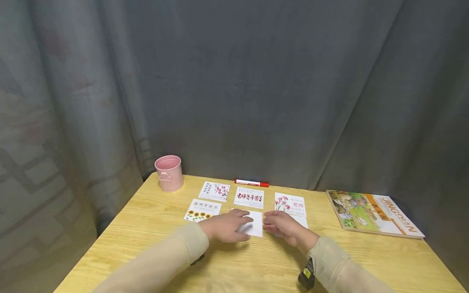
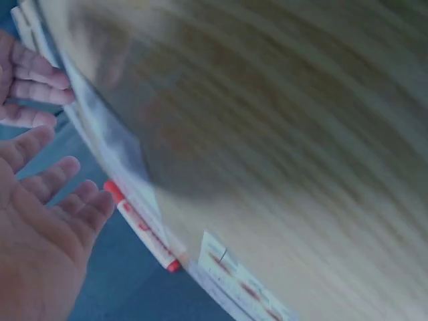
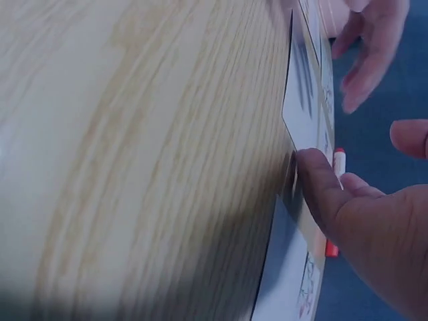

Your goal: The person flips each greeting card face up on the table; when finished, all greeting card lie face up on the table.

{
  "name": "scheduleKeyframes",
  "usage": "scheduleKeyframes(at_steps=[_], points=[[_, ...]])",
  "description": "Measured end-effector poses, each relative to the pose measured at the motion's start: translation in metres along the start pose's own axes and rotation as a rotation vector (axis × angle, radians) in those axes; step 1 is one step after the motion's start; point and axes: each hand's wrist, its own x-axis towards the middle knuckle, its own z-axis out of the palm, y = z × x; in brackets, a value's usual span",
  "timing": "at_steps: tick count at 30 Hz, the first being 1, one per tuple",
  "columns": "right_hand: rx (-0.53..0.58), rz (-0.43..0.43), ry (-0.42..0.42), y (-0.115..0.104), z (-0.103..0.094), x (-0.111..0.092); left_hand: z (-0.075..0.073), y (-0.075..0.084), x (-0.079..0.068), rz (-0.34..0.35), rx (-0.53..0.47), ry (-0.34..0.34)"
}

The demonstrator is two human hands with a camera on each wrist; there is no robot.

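Observation:
My left hand [image 1: 228, 226], fingers spread and relaxed, hovers over the left side of a blank white card [image 1: 256, 228] in the middle of the front row. Just right of that card is my right hand [image 1: 287, 228], its fingers loosely bent. In the right wrist view, a fingertip is right at the corner of the blank white card [image 3: 299, 100]. A second blank white card [image 1: 302, 221] lies partly under the right hand, below a pink carnation card [image 1: 293, 206]. Left of the left hand sits a sunflower card [image 1: 202, 208].
Behind are a plum-blossom card [image 1: 215, 191] and a card with red lettering [image 1: 249, 198], with a red-and-white marker [image 1: 251, 183] beyond. A pink bucket [image 1: 171, 179] stands at the back left, a book [image 1: 373, 213] lies at right, and a grey curtain [image 1: 234, 89] hangs behind the table.

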Motion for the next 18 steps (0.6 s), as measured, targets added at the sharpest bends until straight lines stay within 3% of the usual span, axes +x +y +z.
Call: scheduleKeyframes(at_steps=[4, 7, 12, 18], points=[[0.014, 0.015, -0.035, 0.0, 0.005, 0.003, 0.009, 0.003, 0.0, -0.103, 0.02, -0.098], [-0.008, 0.015, -0.05, -0.003, 0.009, 0.006, 0.01, 0.003, -0.001, -0.148, 0.026, -0.119], [0.01, 0.029, 0.039, -0.003, 0.012, 0.008, 0.008, 0.003, 0.0, -0.111, 0.007, -0.088], [0.156, -0.003, 0.126, 0.007, 0.014, 0.013, 0.009, 0.002, 0.001, -0.085, -0.034, -0.046]])
